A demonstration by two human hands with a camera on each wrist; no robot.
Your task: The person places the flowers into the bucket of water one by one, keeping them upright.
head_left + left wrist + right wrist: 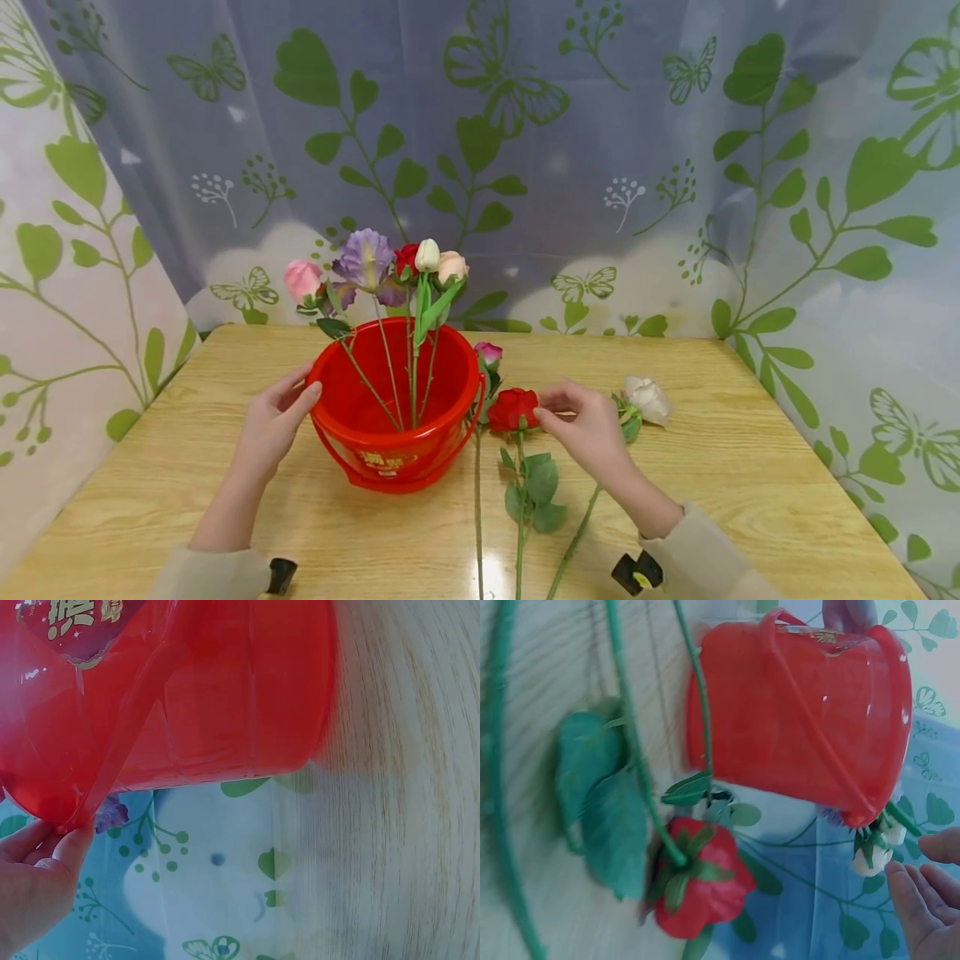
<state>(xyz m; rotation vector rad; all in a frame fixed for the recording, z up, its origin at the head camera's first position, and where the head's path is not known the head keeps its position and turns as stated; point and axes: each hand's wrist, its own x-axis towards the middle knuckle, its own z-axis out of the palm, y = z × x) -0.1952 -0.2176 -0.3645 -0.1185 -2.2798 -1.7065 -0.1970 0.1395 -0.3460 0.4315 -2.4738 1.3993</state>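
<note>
A red plastic bucket (401, 457) stands on the table, its rim pinched at the left between the thumb and fingers of my left hand (272, 429). Inside it lean a pink rose (303, 280), a purple iris (367, 260), a red flower (406, 260), a white tulip (427, 255) and a peach flower (452, 267). My right hand (588, 425) hovers just right of a red rose (514, 409) lying on the table. In the right wrist view, its thumb and fingers are parted and hold nothing, apart from the rose bloom (705, 889).
A magenta rose (489, 353) lies between bucket and red rose. Right of my right hand is a white rose (648, 400). Their long stems run toward the table's front edge. Patterned curtains (525, 192) rise behind and beside the wooden table (750, 467).
</note>
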